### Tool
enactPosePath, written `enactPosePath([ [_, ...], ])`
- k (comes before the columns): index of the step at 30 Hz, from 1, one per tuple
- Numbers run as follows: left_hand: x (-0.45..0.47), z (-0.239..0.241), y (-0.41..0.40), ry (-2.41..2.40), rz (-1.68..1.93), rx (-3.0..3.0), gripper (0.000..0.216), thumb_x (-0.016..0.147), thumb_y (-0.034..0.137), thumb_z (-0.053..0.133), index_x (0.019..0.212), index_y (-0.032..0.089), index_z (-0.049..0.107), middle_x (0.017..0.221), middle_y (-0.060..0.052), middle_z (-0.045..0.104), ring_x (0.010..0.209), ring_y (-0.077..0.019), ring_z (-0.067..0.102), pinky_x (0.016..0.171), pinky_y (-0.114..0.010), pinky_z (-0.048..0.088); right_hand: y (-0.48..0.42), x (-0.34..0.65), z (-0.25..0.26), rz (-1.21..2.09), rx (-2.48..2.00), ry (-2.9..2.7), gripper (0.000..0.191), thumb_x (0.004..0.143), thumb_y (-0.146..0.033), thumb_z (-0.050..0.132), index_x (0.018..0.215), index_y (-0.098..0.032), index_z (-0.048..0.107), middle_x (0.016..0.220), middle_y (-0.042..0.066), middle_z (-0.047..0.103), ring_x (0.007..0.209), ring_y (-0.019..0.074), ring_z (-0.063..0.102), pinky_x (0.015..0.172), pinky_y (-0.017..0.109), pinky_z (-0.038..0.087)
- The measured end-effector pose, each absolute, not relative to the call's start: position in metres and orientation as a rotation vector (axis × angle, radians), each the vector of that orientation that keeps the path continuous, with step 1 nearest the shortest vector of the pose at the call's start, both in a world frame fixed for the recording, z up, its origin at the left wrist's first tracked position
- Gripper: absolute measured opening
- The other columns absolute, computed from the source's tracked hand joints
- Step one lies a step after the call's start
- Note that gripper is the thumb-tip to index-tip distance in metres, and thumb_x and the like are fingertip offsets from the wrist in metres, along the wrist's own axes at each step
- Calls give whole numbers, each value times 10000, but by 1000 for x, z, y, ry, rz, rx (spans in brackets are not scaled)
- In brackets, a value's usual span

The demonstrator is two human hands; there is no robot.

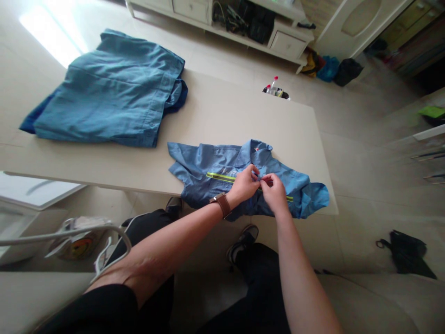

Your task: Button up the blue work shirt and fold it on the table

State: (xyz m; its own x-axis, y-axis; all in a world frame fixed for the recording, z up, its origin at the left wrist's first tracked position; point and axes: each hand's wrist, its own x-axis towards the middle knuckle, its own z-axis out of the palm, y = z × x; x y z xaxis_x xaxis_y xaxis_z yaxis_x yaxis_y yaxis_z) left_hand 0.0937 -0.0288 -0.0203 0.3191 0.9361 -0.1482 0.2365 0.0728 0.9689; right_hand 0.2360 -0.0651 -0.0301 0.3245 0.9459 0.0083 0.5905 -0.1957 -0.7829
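A blue work shirt (208, 169) with a yellow-green reflective stripe lies on the near edge of a beige table (222, 116), its collar pointing away from me. My left hand (244, 184), with a brown watch strap on the wrist, pinches the shirt's front at the chest. My right hand (274, 191) pinches the same spot from the other side, fingertips meeting the left hand's. Both hands are closed on the fabric near the stripe. What lies between the fingertips is too small to make out.
A pile of folded blue garments (111, 90) lies on the table's far left. A white cabinet (222, 18) stands at the back. A black bag (405, 253) lies on the floor at right, a white-framed item (69, 241) at lower left. My legs and shoes are under the table edge.
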Motion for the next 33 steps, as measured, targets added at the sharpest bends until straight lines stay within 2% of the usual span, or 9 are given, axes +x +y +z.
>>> enactPosePath([
  [3,84,-24,-25,1137,634,1513,329,762,32,616,1046,196,593,830,-5,704,775,-153,653,754,-263,499,-64,244,-40,583,-2040,-1509,271,867,-449,578,969,-212,660,1011,83,683,972,238,630,968,407,486],
  [6,59,-23,-12,1230,518,1743,339,786,64,612,1101,188,609,1021,-80,732,965,-208,675,878,-325,523,-65,240,-50,651,-2236,-1658,418,924,-433,537,1251,-210,672,1342,143,634,1291,281,560,1120,432,411],
  [10,-1,-18,23,1621,303,2040,418,835,152,602,1252,187,620,1365,-189,617,1312,-349,531,1045,-496,474,-67,224,-56,743,-2480,-1725,588,993,-450,447,1543,-249,496,1704,89,291,1567,353,239,1237,502,275],
  [12,-34,-19,41,1768,188,2065,494,847,170,591,1341,188,591,1519,-208,504,1431,-389,419,1100,-552,428,-65,219,-55,797,-2554,-1722,640,1009,-484,406,1616,-282,383,1750,43,157,1595,388,134,1247,551,247],
  [14,-64,-24,54,1860,90,2024,525,863,199,582,1387,190,570,1571,-204,454,1465,-405,374,1111,-573,415,-64,216,-53,844,-2602,-1722,677,1013,-521,377,1650,-305,298,1763,21,76,1601,410,72,1244,596,234],
  [19,-104,-39,60,1883,-66,2031,442,852,325,651,1267,173,646,1452,-220,547,1356,-404,468,1066,-529,435,-61,213,-55,896,-2658,-1693,726,1020,-610,275,1676,-312,188,1766,28,-34,1602,418,-23,1246,652,171],
  [23,-111,-35,56,1832,-77,2131,244,908,306,566,1068,187,707,1321,-185,646,1297,-350,531,1044,-455,420,-60,209,-65,888,-2685,-1666,763,1011,-650,242,1684,-318,103,1759,31,-113,1597,411,-96,1249,669,77],
  [29,-120,-6,67,1875,81,2072,275,961,370,498,1122,235,675,1133,-139,753,1039,-302,688,840,-363,445,-51,205,-82,825,-2703,-1601,783,997,-685,239,1679,-357,37,1742,6,-199,1584,402,-177,1225,706,4],
  [33,-131,17,71,1953,288,2058,231,953,380,531,1047,240,688,1063,-116,770,1045,-304,684,897,-387,415,-35,198,-86,805,-2682,-1615,772,997,-694,212,1678,-368,49,1741,-14,-199,1582,392,-194,1216,720,-15],
])
